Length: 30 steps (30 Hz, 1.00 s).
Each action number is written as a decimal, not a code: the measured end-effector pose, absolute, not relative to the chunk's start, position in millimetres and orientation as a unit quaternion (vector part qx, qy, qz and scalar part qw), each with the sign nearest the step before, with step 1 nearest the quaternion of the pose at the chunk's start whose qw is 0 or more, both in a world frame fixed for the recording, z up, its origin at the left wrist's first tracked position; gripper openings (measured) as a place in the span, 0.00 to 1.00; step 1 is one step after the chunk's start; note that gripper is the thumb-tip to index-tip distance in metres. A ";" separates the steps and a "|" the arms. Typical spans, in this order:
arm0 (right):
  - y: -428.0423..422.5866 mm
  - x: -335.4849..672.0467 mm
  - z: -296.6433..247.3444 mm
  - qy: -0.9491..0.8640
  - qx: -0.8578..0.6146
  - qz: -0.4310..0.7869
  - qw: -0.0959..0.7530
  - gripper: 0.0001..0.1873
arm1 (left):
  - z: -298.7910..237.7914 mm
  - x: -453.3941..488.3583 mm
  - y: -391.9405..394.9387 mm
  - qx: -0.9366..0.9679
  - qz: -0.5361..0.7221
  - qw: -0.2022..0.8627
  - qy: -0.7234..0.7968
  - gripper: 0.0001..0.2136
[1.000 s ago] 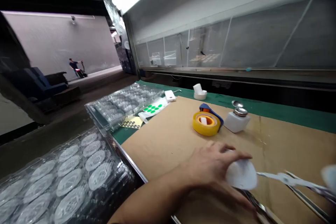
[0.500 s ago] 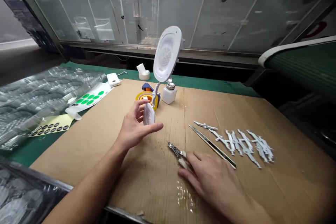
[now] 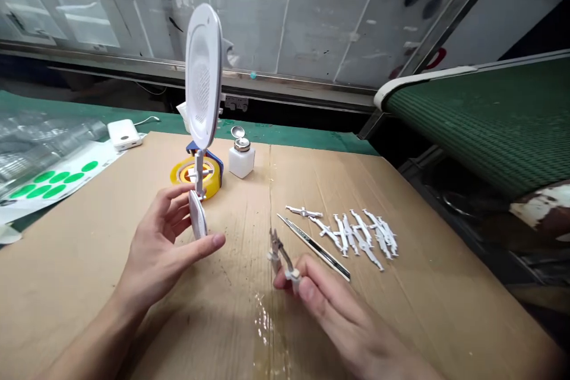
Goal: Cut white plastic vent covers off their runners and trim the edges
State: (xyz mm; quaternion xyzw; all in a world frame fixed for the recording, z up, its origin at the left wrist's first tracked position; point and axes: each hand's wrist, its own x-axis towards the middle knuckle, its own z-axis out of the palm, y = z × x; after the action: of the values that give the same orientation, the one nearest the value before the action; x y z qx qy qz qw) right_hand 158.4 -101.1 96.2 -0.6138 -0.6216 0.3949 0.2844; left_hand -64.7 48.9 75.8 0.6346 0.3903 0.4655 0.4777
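Note:
My left hand (image 3: 162, 243) grips a small white oval grille piece (image 3: 197, 215) by its edge, thumb stretched out to the right. A thin white plastic runner (image 3: 198, 169) joins it to a large white oval grille piece (image 3: 202, 74) standing upright above. In my right hand (image 3: 332, 306) is a pair of nippers (image 3: 281, 255), raised off the cardboard, jaws pointing up and away. The nippers are apart from the white pieces. To the right of them lie a slim utility knife (image 3: 316, 247) and a group of loose white plastic runners (image 3: 360, 231).
Behind the left hand sits a yellow tape roll on a blue dispenser (image 3: 214, 175). A white pump bottle (image 3: 241, 160), a white power bank (image 3: 123, 134) and a sheet of green stickers (image 3: 57, 178) lie farther back. A green conveyor belt (image 3: 481, 113) rises at right.
My right hand has closed on the nippers and lifted them off the cardboard. The view has turned right. The white pieces stay in my left hand, now more upright.

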 end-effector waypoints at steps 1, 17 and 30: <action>-101.5 160.5 97.6 -0.565 -0.571 0.492 0.335 0.23 | 74.4 -64.0 47.8 0.642 0.470 0.470 0.384 0.33; -106.8 147.2 77.2 -0.338 -0.435 0.717 0.427 0.29 | 69.8 -56.5 28.9 0.795 0.407 0.339 0.294 0.39; -106.5 140.3 73.5 -0.377 -0.512 0.691 0.343 0.41 | 64.6 -52.7 24.2 0.811 0.392 0.347 0.260 0.39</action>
State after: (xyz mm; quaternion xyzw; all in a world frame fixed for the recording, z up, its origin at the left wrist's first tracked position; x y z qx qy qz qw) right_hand 140.3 -106.5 73.5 -0.5124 -0.3770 0.6912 0.3428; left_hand -52.7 24.2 64.6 0.8112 0.2601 0.3924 0.3468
